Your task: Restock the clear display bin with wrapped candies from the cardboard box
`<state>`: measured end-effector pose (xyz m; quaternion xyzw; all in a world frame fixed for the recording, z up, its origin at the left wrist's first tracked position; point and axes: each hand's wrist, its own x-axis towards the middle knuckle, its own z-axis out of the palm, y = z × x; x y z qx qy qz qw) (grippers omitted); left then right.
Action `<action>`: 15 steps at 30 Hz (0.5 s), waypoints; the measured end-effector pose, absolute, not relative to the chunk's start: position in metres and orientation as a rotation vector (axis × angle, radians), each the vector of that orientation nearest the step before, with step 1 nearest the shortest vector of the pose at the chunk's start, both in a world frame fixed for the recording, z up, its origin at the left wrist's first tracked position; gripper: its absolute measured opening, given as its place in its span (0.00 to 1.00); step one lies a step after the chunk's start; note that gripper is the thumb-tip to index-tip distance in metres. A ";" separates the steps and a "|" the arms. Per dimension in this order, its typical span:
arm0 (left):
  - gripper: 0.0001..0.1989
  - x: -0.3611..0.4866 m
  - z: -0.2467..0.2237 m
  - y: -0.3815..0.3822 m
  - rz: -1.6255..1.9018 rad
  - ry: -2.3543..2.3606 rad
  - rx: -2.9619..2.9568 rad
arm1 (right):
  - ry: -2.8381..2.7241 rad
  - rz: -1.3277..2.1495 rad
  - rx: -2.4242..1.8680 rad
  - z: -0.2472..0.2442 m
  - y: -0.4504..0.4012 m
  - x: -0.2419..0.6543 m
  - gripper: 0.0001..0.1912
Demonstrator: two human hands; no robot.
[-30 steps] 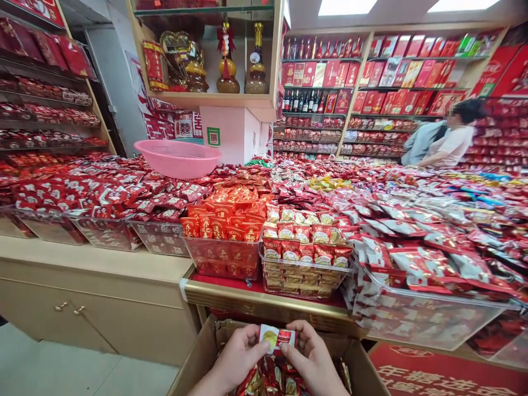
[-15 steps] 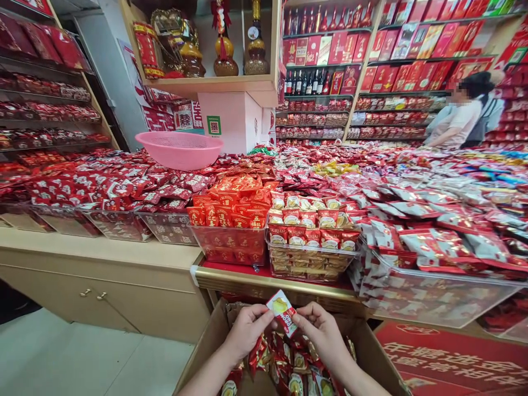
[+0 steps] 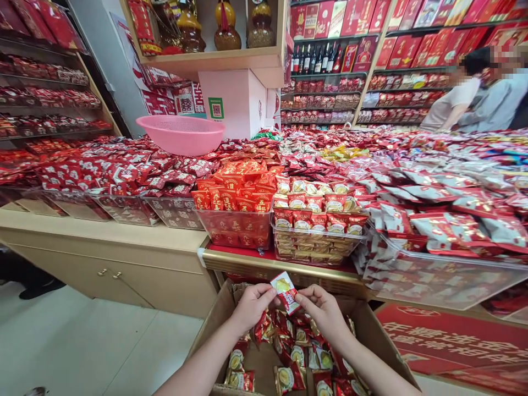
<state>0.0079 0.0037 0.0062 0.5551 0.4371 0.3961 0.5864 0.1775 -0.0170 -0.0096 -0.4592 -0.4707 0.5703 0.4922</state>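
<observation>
Between my hands, above an open cardboard box (image 3: 210, 324), is a small red and white candy packet (image 3: 284, 292) with a yellow fruit picture. My left hand (image 3: 254, 307) pinches its left side between thumb and fingers. At its right side, the thumb and fingers of my right hand (image 3: 324, 313) close on the edge. Several loose red and gold packets (image 3: 289, 378) lie in the box below, and part of its cardboard floor shows. Straight ahead, similar packets marked DURIAN (image 3: 317, 221) stand in neat rows in a clear bin (image 3: 317, 246).
Left of the durian bin stands a clear bin of orange-red packets (image 3: 237, 201). A wide bin of red and white packets (image 3: 449, 220) is to the right. A pink basket (image 3: 181, 135) rests on the candy heap. Two people (image 3: 474, 91) are at the far right.
My view has tilted down, so more of the box's inside shows. Both hands still hold the candy packet. At the far right, a second person has come more into sight.
</observation>
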 end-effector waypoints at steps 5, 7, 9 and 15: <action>0.13 0.007 0.006 0.004 0.913 1.027 1.268 | -1.184 1.335 -1.132 -0.008 -0.017 0.178 0.13; 0.14 0.007 0.006 0.003 0.907 1.024 1.272 | -1.195 1.323 -1.145 -0.008 -0.017 0.179 0.13; 0.13 0.008 0.006 0.003 0.906 1.026 1.272 | -1.201 1.313 -1.153 -0.010 -0.016 0.179 0.14; 0.11 0.006 0.004 0.004 0.932 1.069 1.255 | -1.441 0.997 -1.247 0.000 -0.021 0.175 0.11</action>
